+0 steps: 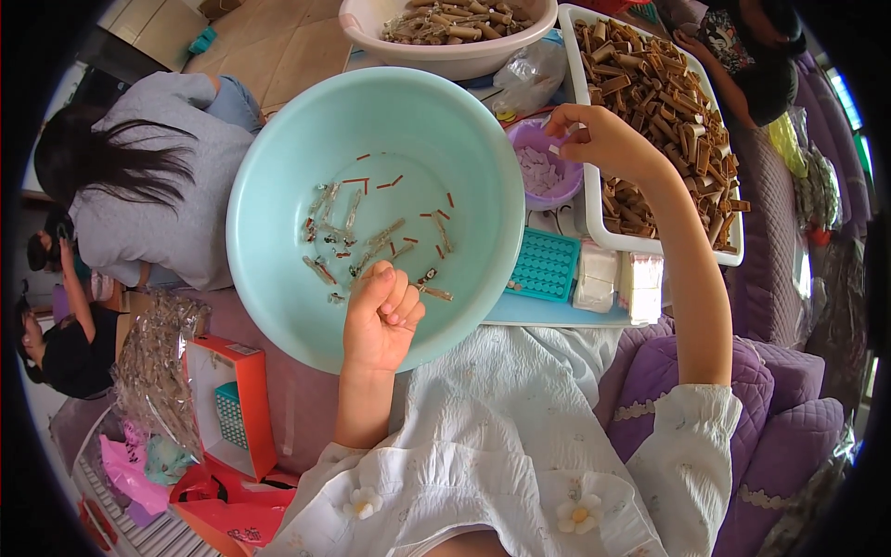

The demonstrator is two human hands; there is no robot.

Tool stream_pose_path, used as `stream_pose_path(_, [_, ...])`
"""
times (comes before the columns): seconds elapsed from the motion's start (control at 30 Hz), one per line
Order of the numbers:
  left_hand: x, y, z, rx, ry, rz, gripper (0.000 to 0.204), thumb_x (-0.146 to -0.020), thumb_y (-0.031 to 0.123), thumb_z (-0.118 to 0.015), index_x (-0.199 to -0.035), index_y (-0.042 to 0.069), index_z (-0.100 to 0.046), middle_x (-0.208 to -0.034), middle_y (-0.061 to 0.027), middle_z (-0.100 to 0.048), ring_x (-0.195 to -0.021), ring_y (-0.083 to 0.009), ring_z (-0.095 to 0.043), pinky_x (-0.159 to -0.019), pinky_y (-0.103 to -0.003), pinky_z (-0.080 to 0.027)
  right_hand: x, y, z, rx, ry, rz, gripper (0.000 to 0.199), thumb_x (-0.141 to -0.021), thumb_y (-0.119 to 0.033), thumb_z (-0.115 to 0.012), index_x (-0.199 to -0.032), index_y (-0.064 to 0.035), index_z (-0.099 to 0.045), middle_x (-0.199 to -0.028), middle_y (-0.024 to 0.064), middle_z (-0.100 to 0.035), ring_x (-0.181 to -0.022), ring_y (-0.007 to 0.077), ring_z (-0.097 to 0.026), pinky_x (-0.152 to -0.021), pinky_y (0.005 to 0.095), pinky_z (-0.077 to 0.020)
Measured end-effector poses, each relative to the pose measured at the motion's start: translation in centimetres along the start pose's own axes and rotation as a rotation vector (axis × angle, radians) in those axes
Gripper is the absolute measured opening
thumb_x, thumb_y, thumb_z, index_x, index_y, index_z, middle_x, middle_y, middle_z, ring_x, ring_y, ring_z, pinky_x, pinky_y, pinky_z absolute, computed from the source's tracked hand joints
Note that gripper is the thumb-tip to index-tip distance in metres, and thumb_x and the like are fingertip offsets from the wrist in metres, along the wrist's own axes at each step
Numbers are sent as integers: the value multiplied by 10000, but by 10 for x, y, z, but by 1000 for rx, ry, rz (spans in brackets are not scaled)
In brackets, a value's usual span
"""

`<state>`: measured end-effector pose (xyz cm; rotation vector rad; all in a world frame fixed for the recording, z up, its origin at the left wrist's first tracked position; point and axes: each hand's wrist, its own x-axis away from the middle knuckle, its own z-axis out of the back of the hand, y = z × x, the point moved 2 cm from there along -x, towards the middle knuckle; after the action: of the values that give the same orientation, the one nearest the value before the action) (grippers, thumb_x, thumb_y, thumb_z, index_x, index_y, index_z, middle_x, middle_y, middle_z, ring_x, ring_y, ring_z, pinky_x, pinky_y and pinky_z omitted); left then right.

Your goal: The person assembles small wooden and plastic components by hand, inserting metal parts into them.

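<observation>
My left hand (379,314) is curled into a loose fist over the near side of a large pale green basin (269,186); whatever its fingers may hold is hidden. Scattered on the basin floor are several small clear packets (379,234) and thin reddish-brown sticks (385,184). To the right, my right hand (599,139) pinches a small white piece (554,149) between thumb and fingertips. That hand is above the right edge of a purple bowl (568,193), which holds many similar white pieces (536,172).
A white tray (594,215) heaped with brown curved pieces stands right of the bowl. Beyond the basin is a pale tub (357,35) of similar pieces. A teal studded tray (543,265) lies near the bowl. An orange box (251,404) stands left; other people sit around.
</observation>
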<state>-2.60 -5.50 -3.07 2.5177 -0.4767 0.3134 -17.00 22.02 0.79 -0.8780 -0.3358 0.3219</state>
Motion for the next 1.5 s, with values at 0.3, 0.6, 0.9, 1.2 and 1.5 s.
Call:
stream_pose_path(0.3, [6, 0, -14, -218, 64, -143, 175, -869, 271, -461, -824, 106, -425, -726, 3, -395, -626, -96, -417, -528, -237, -376, 14, -4, 0, 79, 129, -6, 169, -717, 66, -521, -881, 30, -545, -782, 53, -560, -695, 98, -538, -652, 232, -450])
stream_pose_path(0.6, [4, -1, -28, -123, -99, -91, 289, -917, 316, -354, -1034, 61, -420, -945, -20, -425, -692, -116, -455, -578, -274, -436, 24, -10, -13, 151, 446, 119, 155, -729, -6, -563, -883, -3, -581, -762, 107, -614, -684, 183, -595, -652, 270, -464])
stream_pose_path(0.9, [8, -1, -40, -715, -80, -423, 308, -915, 277, -369, -1115, 43, -382, -833, -43, -427, -622, -62, -373, -542, -204, -343, 41, -43, -38, -560, 345, 113, 197, -745, 1, -620, -908, -7, -510, -790, 10, -523, -677, 71, -554, -585, 183, -439])
stream_pose_path(1.2, [14, -8, -52, -877, -152, -498, 318, -916, 289, -365, -1102, 34, -399, -785, -34, -430, -596, -69, -373, -552, -207, -342, 68, -93, -88, -938, 21, -85, 333, -683, -31, -705, -847, -76, -418, -728, -30, -416, -572, 29, -456, -444, 167, -332])
stream_pose_path(1.5, [12, -12, -52, -796, -164, -435, 356, -925, 326, -319, -1122, 35, -378, -765, -14, -399, -586, -70, -370, -536, -210, -338, 64, -104, -96, -804, 27, -131, 275, -706, -12, -660, -820, -50, -413, -732, -3, -376, -583, 49, -393, -490, 193, -354])
